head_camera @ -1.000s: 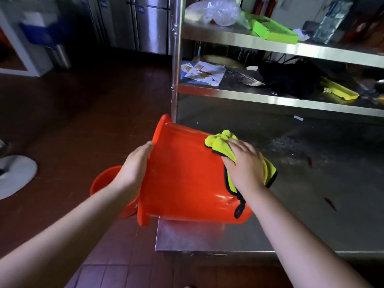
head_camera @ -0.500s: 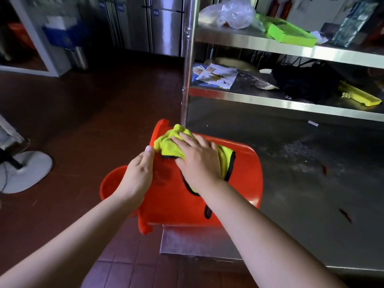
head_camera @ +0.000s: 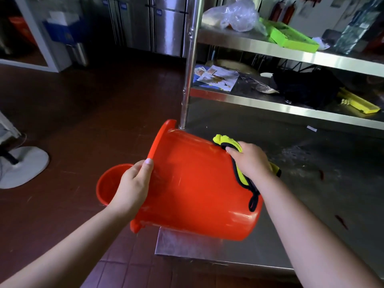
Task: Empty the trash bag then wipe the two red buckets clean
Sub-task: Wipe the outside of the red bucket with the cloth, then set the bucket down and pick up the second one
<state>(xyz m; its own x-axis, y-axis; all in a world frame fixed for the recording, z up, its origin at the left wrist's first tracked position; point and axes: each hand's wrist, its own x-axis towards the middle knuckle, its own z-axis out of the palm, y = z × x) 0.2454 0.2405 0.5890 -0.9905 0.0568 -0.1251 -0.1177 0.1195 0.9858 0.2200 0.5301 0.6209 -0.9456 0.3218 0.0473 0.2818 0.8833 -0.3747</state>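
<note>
A red bucket (head_camera: 197,183) lies on its side at the corner of a steel table (head_camera: 311,204), mouth facing left. My left hand (head_camera: 133,183) grips its rim, thumb on the outer wall. My right hand (head_camera: 249,161) presses a yellow cloth with black edging (head_camera: 226,141) against the bucket's upper side near the base. A second red bucket (head_camera: 108,183) stands on the floor to the left, mostly hidden behind my left hand and the tilted bucket.
Steel shelves (head_camera: 291,48) rise behind the table, holding a clear plastic bag (head_camera: 234,15), a green tray (head_camera: 291,36), papers (head_camera: 216,76) and a dark bag (head_camera: 303,88). A fan base (head_camera: 22,165) stands on the brown tiled floor at left. Steel cabinets line the back wall.
My right hand slid the cloth from near the rim back toward the bucket's base. My left hand kept its hold on the rim.
</note>
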